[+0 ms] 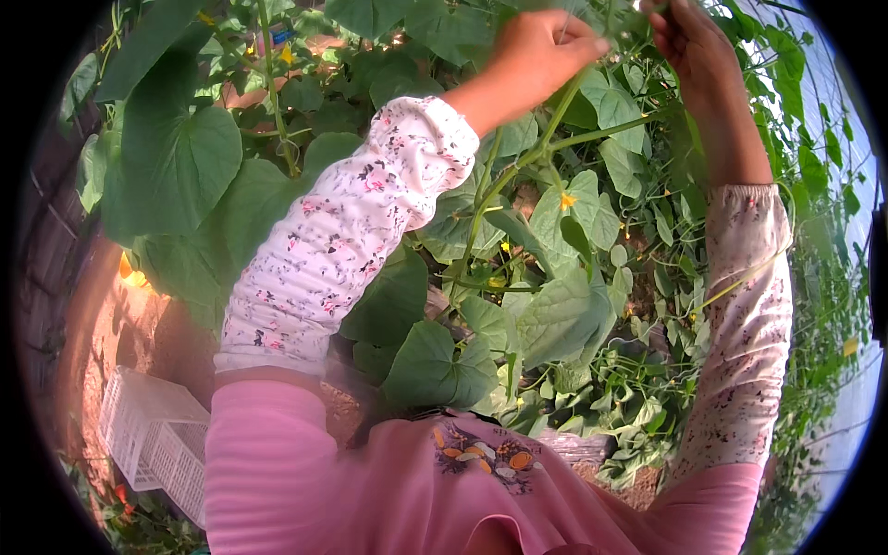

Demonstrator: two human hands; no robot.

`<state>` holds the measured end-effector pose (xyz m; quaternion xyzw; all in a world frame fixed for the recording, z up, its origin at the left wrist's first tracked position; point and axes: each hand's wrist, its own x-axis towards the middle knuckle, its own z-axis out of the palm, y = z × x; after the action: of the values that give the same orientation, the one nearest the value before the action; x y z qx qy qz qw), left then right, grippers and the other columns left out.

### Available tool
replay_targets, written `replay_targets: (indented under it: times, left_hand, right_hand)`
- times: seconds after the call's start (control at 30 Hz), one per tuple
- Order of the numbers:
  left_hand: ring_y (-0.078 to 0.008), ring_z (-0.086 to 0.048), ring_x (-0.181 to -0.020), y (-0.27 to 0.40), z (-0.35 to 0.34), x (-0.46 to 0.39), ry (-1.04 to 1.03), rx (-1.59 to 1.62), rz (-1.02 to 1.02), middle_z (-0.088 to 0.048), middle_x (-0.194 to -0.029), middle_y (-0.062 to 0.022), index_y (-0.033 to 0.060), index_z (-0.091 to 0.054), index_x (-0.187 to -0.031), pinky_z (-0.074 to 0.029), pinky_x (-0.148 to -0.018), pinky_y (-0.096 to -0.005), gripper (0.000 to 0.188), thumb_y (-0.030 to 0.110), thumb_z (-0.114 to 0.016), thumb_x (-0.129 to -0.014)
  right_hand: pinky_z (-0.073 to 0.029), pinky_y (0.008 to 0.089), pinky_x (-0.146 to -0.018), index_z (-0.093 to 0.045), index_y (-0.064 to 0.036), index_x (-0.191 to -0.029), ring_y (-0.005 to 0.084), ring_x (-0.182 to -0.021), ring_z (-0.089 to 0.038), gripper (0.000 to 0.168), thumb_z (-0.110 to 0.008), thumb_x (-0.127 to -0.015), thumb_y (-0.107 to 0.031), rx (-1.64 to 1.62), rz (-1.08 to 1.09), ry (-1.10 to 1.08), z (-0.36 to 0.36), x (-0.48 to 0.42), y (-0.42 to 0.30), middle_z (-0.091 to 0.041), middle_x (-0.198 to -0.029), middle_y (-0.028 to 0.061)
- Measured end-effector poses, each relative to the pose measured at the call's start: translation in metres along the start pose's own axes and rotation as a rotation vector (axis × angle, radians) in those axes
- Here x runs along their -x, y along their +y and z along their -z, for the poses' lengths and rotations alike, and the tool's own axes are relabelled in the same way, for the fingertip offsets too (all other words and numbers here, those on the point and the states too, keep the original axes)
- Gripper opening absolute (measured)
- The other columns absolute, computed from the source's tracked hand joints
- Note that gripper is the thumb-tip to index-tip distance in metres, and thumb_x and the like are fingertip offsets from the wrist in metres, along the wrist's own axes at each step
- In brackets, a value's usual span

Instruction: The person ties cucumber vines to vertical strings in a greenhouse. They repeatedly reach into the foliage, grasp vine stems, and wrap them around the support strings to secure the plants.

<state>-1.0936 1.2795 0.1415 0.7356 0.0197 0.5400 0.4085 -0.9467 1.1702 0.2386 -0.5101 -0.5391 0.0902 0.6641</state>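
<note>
My left hand [544, 52] is raised at the top of the view, its thumb and fingers pinched at the upper part of a green cucumber vine stem [531, 156]. A thin string-like line crosses the fingers. To its right, my right hand [704, 66] is up at the picture's top edge with its fingers curled; blurred greenery beside the fingertips hides what they may hold. Below the hands the stem forks into leaf stalks, and a small yellow flower [567, 201] hangs by it. Broad cucumber leaves [565, 316] spread underneath.
A white plastic crate [149, 430] lies on the bare soil [163, 347] at lower left. Another upright vine [274, 90] rises at upper left, beside large leaves [180, 152]. Rows of climbing plants and translucent sheeting [857, 388] line the right. A loose tendril [746, 274] crosses my right sleeve.
</note>
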Motion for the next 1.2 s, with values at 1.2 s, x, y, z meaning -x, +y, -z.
replay_targets:
  times: [1.2]
  left_hand:
    - [-0.0041, -0.049, -0.066, -0.049, -0.019, 0.152, -0.029, 0.643, 0.537, -0.059, -0.079, 0.0032, 0.0072, -0.059, -0.087, -0.041, -0.064, -0.0190, 0.014, 0.020, -0.065, -0.086]
  right_hand:
    - [-0.046, 0.0199, -0.070, -0.052, -0.002, -0.106, 0.0063, -0.072, -0.055, 0.027, -0.033, -0.100, -0.020, 0.097, 0.055, 0.053, 0.004, 0.032, -0.052, -0.062, -0.090, 0.0034]
